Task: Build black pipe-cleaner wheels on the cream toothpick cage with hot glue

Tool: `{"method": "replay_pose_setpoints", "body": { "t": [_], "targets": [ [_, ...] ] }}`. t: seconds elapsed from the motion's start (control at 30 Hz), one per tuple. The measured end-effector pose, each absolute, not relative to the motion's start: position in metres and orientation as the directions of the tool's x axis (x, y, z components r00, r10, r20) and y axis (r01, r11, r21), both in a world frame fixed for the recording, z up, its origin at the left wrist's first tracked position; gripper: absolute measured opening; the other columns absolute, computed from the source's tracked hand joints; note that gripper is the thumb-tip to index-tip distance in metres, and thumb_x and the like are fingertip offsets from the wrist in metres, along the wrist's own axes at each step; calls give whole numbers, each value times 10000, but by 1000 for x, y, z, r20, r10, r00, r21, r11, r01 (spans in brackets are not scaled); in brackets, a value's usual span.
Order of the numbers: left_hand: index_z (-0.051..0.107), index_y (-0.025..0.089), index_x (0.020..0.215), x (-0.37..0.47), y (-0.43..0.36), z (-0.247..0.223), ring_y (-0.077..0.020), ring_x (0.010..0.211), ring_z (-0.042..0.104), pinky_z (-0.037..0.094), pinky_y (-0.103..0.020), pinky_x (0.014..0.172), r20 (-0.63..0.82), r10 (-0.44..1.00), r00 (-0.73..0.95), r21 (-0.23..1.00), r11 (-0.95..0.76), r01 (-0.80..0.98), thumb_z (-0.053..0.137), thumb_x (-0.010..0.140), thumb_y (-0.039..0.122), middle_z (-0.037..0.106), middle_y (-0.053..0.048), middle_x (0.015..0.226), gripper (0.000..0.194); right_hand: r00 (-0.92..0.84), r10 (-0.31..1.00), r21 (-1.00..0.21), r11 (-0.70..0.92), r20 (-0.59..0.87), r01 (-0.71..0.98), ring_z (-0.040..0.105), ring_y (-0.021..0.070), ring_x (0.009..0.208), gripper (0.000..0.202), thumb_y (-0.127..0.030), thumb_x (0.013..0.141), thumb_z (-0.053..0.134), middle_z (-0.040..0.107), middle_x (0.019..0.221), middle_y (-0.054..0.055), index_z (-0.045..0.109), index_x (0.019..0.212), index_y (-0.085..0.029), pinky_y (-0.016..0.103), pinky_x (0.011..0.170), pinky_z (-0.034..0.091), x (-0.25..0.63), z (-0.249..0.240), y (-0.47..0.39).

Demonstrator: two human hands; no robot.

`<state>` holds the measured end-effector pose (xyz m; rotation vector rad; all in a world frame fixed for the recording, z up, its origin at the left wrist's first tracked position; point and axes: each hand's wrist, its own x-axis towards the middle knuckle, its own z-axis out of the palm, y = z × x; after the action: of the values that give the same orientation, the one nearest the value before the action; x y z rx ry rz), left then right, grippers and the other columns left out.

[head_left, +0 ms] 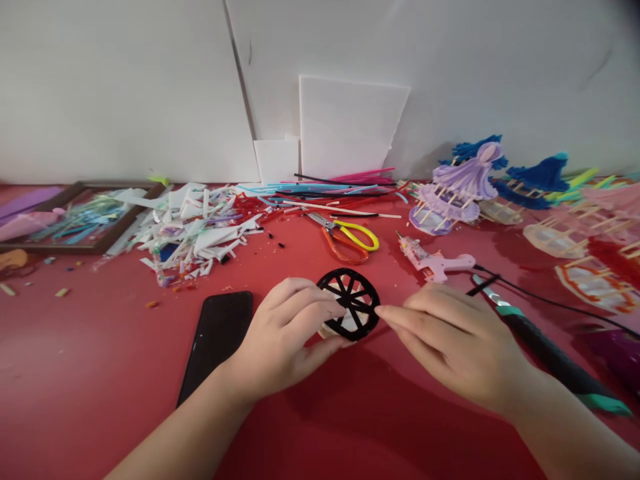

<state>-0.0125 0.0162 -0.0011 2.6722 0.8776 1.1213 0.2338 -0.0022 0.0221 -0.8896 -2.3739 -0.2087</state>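
My left hand (287, 333) is closed on a small round craft frame, thumb below and fingertips reaching over its left side. The frame's upper face is a black fuzzy spoked ring (373, 327), tilted towards me, with a pale base (327, 331) partly visible beneath. At the ring's right rim, the fingers of my right hand (450, 340) are pressed together with their tips touching or almost touching it. Whatever they pinch, if anything, is hidden. A black phone (220, 340) lies left of my left hand.
Beyond my hands lie scissors (347, 240) and a pink glue gun (435, 261) with a cord. A green-and-black-handled tool (550, 353) is at right, near several stick-built craft models (445, 193). White scraps (200, 227), pipe cleaners (335, 190) and a brown frame (113, 237) line the back.
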Motion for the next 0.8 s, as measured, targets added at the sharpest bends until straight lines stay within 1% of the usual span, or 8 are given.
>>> {"method": "replay_pose_setpoints", "body": {
  "t": [0.1,0.23,0.33,0.43,0.53,0.6,0.7,0.8],
  "targets": [
    [598,173,1008,-12,17,-1,-179,915,577,513,-317,860,625,536,568,298,-836,461,700,831,210,710,-47,945,207,-622,525,-56,788,581,613,597,141,715,183,-92,909,516,650,770,35,643,1008,-179,283,653,502,229,22,-5],
    [610,177,1009,-11,18,0,-177,883,585,526,-318,827,647,526,552,285,-838,465,691,848,252,713,-41,916,194,-635,504,-48,804,585,593,596,134,713,156,-100,889,551,663,770,31,654,979,-175,278,664,508,226,21,-8],
    [614,173,1028,-9,17,0,-167,836,593,529,-312,800,664,494,561,255,-855,451,671,866,243,714,-38,885,186,-624,500,-73,812,601,579,598,131,727,162,-90,871,572,665,790,36,663,990,-152,275,702,509,225,20,-11],
    [613,156,1037,-7,15,0,-162,844,605,531,-308,801,690,479,543,260,-864,432,681,858,236,701,-60,909,207,-627,485,-93,829,609,551,591,130,742,163,-69,870,561,664,811,43,660,985,-128,269,717,503,226,21,-12],
    [625,153,1027,-7,15,-1,-159,857,617,535,-304,795,704,487,518,274,-858,435,684,856,238,683,-77,933,199,-648,452,-66,847,612,528,580,129,750,141,-58,881,538,657,787,40,649,951,-112,268,726,496,226,21,-10],
    [632,152,1013,-7,15,-1,-160,842,619,536,-307,786,704,477,526,266,-864,428,689,852,233,687,-77,929,188,-646,456,-49,837,612,544,567,128,730,135,-54,881,539,647,760,37,649,934,-111,268,702,491,225,21,-9],
    [632,138,984,-7,16,0,-162,822,613,535,-303,787,710,461,533,247,-871,424,704,839,233,707,-70,897,187,-623,482,-62,818,617,572,554,125,694,118,-66,873,559,638,748,35,650,925,-120,263,652,484,223,22,-7],
    [636,144,943,-7,17,2,-168,814,601,538,-299,785,717,461,523,231,-864,447,713,829,249,724,-52,848,174,-619,465,-42,819,633,572,539,117,663,113,-56,875,553,624,706,24,643,906,-117,251,617,468,221,23,-7]
  ]
}}
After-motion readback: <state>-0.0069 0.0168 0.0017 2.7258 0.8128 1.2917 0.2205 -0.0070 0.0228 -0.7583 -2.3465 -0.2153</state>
